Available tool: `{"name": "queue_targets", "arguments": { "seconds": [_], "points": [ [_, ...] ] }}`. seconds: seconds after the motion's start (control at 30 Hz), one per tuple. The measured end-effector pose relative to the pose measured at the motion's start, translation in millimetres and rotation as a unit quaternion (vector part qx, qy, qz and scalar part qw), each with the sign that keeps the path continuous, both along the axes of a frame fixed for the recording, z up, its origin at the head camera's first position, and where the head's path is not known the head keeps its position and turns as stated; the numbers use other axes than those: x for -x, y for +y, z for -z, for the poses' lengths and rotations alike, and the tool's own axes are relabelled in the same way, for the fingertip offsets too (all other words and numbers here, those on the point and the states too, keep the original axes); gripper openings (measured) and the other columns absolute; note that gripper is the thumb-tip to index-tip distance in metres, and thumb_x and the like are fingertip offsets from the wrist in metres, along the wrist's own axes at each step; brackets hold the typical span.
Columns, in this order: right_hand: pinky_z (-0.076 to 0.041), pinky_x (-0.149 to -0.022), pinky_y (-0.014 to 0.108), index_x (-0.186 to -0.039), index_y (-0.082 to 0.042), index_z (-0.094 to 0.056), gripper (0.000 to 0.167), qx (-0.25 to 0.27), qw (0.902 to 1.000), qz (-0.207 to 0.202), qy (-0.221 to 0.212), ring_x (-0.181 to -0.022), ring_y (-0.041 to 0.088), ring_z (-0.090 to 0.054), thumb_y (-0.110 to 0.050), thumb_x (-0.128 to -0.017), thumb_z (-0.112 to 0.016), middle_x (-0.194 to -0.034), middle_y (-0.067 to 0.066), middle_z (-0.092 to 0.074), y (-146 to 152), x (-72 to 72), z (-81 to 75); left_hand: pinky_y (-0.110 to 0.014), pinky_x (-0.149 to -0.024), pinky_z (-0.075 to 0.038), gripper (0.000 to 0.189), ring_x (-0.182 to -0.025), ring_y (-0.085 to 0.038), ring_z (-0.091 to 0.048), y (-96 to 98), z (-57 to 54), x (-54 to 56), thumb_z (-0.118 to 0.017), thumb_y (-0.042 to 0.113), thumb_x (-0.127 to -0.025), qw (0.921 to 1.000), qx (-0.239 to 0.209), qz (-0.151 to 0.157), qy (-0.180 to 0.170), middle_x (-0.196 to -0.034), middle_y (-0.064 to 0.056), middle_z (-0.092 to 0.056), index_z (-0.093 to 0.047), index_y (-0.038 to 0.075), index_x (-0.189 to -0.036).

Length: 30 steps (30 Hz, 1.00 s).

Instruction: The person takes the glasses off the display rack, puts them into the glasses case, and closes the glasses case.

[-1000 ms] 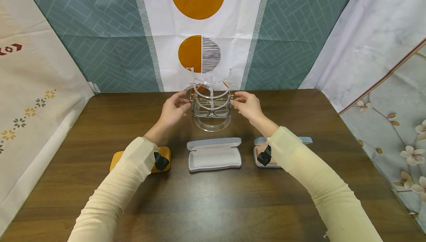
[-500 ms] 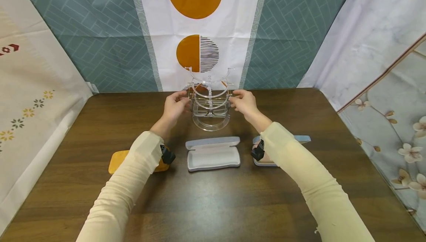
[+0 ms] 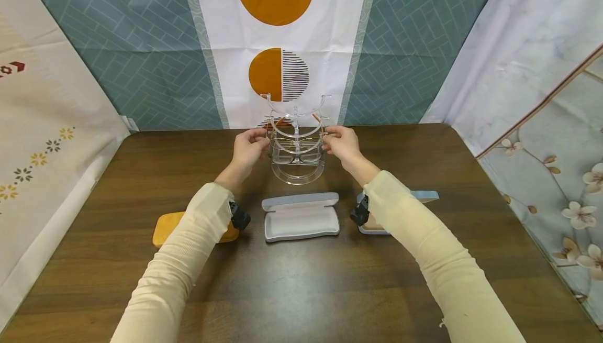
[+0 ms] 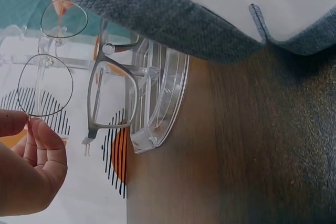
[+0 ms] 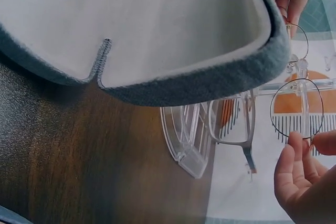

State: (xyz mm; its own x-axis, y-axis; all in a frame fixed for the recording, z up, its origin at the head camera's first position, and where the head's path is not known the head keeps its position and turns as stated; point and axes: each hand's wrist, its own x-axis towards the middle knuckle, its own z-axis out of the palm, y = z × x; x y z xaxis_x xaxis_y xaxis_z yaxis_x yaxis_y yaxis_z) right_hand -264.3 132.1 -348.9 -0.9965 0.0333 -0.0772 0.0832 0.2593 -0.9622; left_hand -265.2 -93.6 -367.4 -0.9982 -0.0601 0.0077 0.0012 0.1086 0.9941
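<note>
A pair of round wire-rimmed glasses (image 4: pixel 72 80) sits on a clear tiered display stand (image 3: pixel 298 179) at the back of the table. My left hand (image 3: pixel 247 153) pinches one side of their frame near the hinge between thumb and fingers, as the left wrist view shows. On the opposite side, my right hand (image 3: pixel 344 146) pinches the other hinge, seen close up in the right wrist view, where the round lens (image 5: pixel 297 107) stands above the fingertips. Below them on the stand rests a second pair of glasses with a grey angular frame (image 4: pixel 91 100).
In front of the stand lies an open grey glasses case (image 3: pixel 301 225) with a pale lining. An open blue case (image 3: pixel 426 195) is partly behind my right sleeve, and a yellow-orange case (image 3: pixel 167 226) is partly under my left sleeve. A fabric backdrop (image 3: pixel 400 70) hangs behind.
Both hands have drawn inward, from just beside the stand to the sides of the round glasses, and now pinch them. The stand and the cases have stayed put.
</note>
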Motion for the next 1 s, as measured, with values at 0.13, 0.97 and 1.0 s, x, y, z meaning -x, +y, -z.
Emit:
{"name": "queue_targets", "arguments": {
  "seconds": [0.13, 0.97, 1.0],
  "points": [
    [-0.051, -0.075, 0.036, -0.124, 0.005, -0.052, 0.034, 0.005, 0.9999, 0.001, 0.011, -0.067, 0.012, -0.059, -0.001, -0.09, -0.053, -0.105, 0.023, -0.059, 0.7, -0.1, 0.0, -0.018, -0.049, -0.042, 0.033, -0.064, -0.015, -0.051, 0.9, -0.2, -0.3, -0.053, -0.001, -0.089, 0.9999, 0.013, 0.005, 0.01, -0.086, -0.014, -0.057, -0.052, -0.008, -0.121],
    [-0.052, -0.067, 0.022, -0.125, 0.008, -0.049, 0.037, 0.065, 0.9971, -0.011, 0.038, -0.067, 0.01, -0.06, 0.005, -0.088, -0.053, -0.096, 0.022, -0.06, 2.0, -20.8, -6.9, -0.021, -0.051, -0.043, 0.028, -0.05, -0.01, -0.046, -1.7, -7.2, -18.3, -0.055, -0.005, -0.087, 0.9986, -0.024, -0.005, 0.047, -0.076, -0.014, -0.056, -0.057, -0.009, -0.114],
    [-0.052, -0.067, 0.023, -0.124, 0.008, -0.049, 0.037, 0.067, 0.997, -0.013, 0.038, -0.067, 0.01, -0.06, 0.005, -0.088, -0.053, -0.096, 0.021, -0.06, 2.5, -22.2, -7.2, -0.021, -0.051, -0.042, 0.028, -0.05, -0.01, -0.046, -1.8, -7.0, -19.5, -0.055, -0.005, -0.086, 0.9985, -0.025, -0.006, 0.048, -0.075, -0.012, -0.055, -0.057, -0.009, -0.114]
  ]
}}
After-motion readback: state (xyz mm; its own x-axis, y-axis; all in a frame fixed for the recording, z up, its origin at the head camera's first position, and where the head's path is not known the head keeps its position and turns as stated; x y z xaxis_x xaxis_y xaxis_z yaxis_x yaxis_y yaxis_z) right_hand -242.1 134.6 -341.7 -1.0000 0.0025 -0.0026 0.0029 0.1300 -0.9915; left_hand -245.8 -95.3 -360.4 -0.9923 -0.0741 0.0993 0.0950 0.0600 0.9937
